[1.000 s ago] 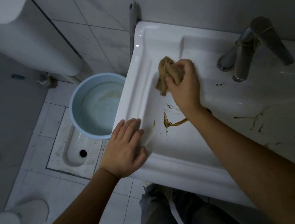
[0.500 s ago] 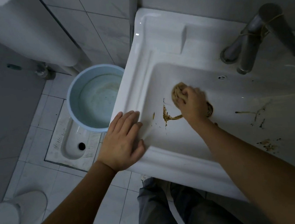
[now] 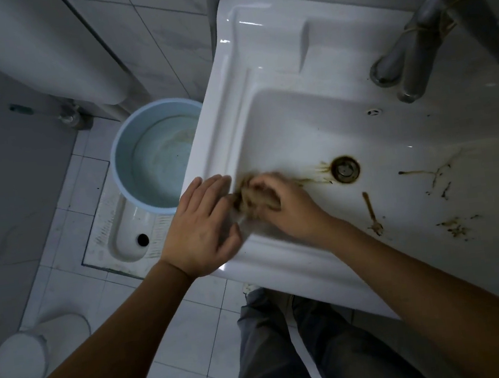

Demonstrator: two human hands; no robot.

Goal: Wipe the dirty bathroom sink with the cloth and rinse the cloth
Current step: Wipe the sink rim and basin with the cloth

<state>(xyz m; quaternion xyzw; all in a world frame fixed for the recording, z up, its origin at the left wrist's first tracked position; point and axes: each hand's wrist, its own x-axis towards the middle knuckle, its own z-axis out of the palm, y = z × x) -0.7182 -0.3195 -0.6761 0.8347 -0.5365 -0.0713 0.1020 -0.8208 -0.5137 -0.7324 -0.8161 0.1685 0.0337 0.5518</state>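
Note:
A white bathroom sink (image 3: 257, 62) fills the right of the view, with brown streaks and spots across its basin and right side. My right hand (image 3: 282, 206) presses a crumpled brown cloth (image 3: 247, 197) against the basin's front-left inner wall; the hand and cloth are motion-blurred. My left hand (image 3: 201, 229) lies flat on the sink's left front rim, fingers apart, holding nothing, right beside the cloth. The drain (image 3: 344, 169) sits just right of my right hand, with a brown smear leading to it.
A metal tap (image 3: 421, 39) stands at the sink's back right. A light blue bucket (image 3: 156, 156) sits on the floor left of the sink, over a squat toilet pan (image 3: 128, 238). A white lidded bin (image 3: 39, 353) stands lower left. My legs are under the sink.
My right hand has carried the cloth from the sink's back rim down into the basin and dragged it toward the front-left wall. The brown streak left of the drain is mostly wiped away.

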